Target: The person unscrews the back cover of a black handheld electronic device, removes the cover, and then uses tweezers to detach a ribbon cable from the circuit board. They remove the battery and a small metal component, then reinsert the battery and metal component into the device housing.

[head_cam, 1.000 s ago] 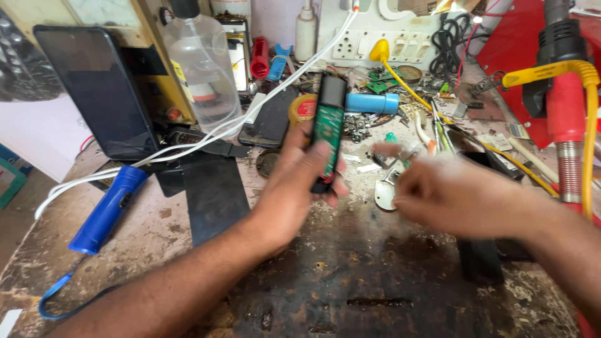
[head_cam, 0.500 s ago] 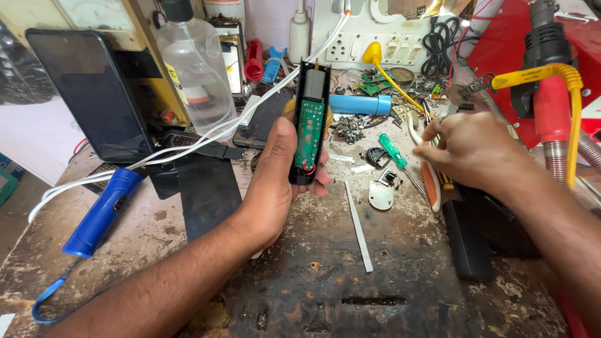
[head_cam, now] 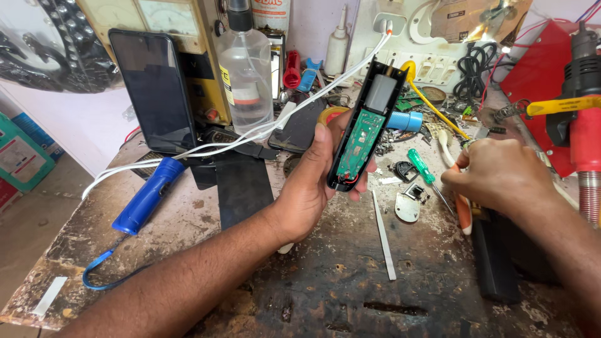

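My left hand (head_cam: pixel 311 181) grips an opened black device shell (head_cam: pixel 363 128) upright above the workbench. Its green circuit board and a grey block face me. My right hand (head_cam: pixel 501 175) rests at the right of the bench, closed around the orange handles of a plier-like tool (head_cam: pixel 462 209). A green-handled screwdriver (head_cam: pixel 421 166) lies just left of that hand, beside a small white cover piece (head_cam: pixel 407 206). A thin white strip (head_cam: pixel 383 235) lies on the worn bench top (head_cam: pixel 325 281) below the shell.
A blue torch (head_cam: pixel 147 195) with a strap lies at the left. A black phone (head_cam: pixel 153 91) leans at the back beside a clear bottle (head_cam: pixel 247 69). White cables cross the bench. A red hot-air tool (head_cam: pixel 585 125) stands at the right. A black bar (head_cam: pixel 494 263) lies under my right wrist.
My left hand lifted and steadied the opened shell. My right hand moved from the bench middle to the right and closed on the orange-handled tool.
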The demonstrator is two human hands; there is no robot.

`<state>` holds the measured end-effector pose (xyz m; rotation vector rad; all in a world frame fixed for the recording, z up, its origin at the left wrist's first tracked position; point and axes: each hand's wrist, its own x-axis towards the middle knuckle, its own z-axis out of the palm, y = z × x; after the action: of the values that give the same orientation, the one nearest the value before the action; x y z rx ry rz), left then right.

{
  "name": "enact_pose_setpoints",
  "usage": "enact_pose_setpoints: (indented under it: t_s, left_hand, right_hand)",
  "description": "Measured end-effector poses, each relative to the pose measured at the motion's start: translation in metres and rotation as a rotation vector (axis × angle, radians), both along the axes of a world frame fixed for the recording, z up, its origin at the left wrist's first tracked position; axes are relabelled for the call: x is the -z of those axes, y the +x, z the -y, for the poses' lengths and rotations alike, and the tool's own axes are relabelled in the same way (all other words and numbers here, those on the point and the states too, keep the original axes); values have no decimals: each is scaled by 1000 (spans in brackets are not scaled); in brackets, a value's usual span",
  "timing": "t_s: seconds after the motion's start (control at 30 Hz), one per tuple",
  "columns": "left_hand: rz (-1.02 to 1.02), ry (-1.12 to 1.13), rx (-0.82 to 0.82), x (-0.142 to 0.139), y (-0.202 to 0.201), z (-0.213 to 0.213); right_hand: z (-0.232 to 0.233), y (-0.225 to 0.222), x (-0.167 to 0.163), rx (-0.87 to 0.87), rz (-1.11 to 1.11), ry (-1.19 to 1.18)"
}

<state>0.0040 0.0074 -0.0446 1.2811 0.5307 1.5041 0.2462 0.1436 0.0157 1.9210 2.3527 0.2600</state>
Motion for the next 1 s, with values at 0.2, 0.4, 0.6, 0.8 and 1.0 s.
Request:
enact_pose_setpoints:
  t_s: [0.2,0.4,0.6,0.8,1.0]
  left_hand:
    - [-29,15,15,-2,-3,1]
    - [-7,12,22,0,-8,-2]
    - [-52,47,-81,2,-7,-5]
    - [-108,-28,-148,-2,-12,-8]
    - [-44,27,-108,2,-13,-13]
  right_hand:
    - [15,-1,-11,-201,-530,189]
    - [60,1,-23,-915,-1086,199]
    - [66,-14,-14,-852,-526,344]
    - [52,-14,11,-1242,-578,320]
    - [43,-7,19,-907,-506,60]
